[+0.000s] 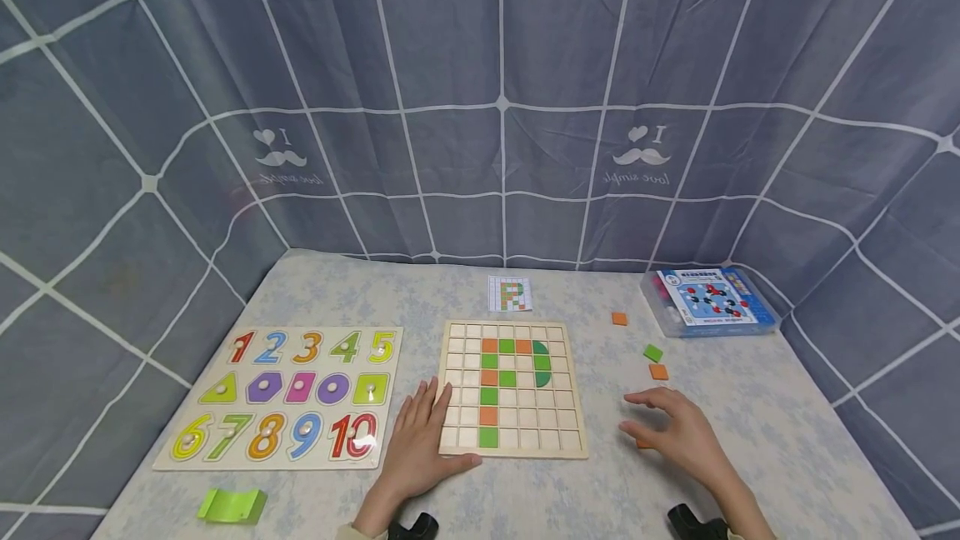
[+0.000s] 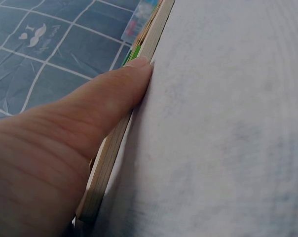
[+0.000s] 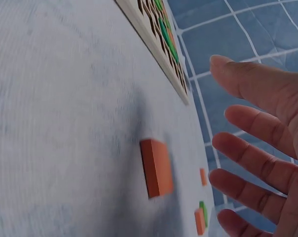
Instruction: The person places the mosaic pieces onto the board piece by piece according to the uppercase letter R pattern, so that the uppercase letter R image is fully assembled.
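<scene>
A wooden grid board [image 1: 525, 453] lies in the middle of the table, with green and orange squares and two dark green rounded pieces [image 1: 542, 378] set in its cells. My left hand [image 1: 417, 450] rests at the board's lower left corner, fingers straight along the left side and thumb [image 2: 122, 86] against the near edge. To the right, my right hand [image 1: 684, 433] hovers over the table with fingers apart, holding nothing. Close by it lies an orange square block [image 3: 158, 169], mostly covered by the hand in the head view.
Beyond the right hand lie more orange blocks [image 1: 658, 372] and a green block [image 1: 653, 352]. A pattern card [image 1: 510, 293] sits behind the board. A plastic box [image 1: 712, 302] stands back right, a number puzzle [image 1: 281, 398] left, a green piece [image 1: 232, 507] front left.
</scene>
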### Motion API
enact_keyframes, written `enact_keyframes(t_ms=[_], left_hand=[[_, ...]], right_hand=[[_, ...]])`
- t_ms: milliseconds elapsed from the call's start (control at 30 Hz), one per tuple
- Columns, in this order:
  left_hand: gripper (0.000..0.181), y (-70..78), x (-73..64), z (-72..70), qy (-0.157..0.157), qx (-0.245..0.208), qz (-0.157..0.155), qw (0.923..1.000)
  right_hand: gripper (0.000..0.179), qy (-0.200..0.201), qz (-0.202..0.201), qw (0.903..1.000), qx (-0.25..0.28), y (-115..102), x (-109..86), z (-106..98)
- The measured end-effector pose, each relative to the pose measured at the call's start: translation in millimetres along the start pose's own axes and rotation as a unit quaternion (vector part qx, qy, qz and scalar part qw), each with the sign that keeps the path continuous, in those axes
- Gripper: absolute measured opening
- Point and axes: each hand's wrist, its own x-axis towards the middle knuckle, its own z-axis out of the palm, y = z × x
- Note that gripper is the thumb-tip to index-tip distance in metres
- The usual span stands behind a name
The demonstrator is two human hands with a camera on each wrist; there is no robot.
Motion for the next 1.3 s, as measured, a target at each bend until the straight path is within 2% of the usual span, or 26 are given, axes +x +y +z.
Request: enact_keyframes(t_ms=[233,667,1300], left_hand=[[0.107,0.6,-0.5,-0.2,-0.013,-0.001,-0.007,0.9999],[0.108,0.9,0.1,-0.7,-0.012,-0.001,-0.009,0.9999],[0.108,0.6,0.0,0.2,-0.011,0.002,-0.008,0.9999]], right_hand=[[0.042,0.002,0.005,1.0,-0.002,6.7,-5.4,-3.7],[0.047,0.005,0.016,0.9998,-0.007,15.5,-9.9,-3.0],[0.042,-0.019,0.017,0.9994,-0.025,24.1,-12.8,-0.6]])
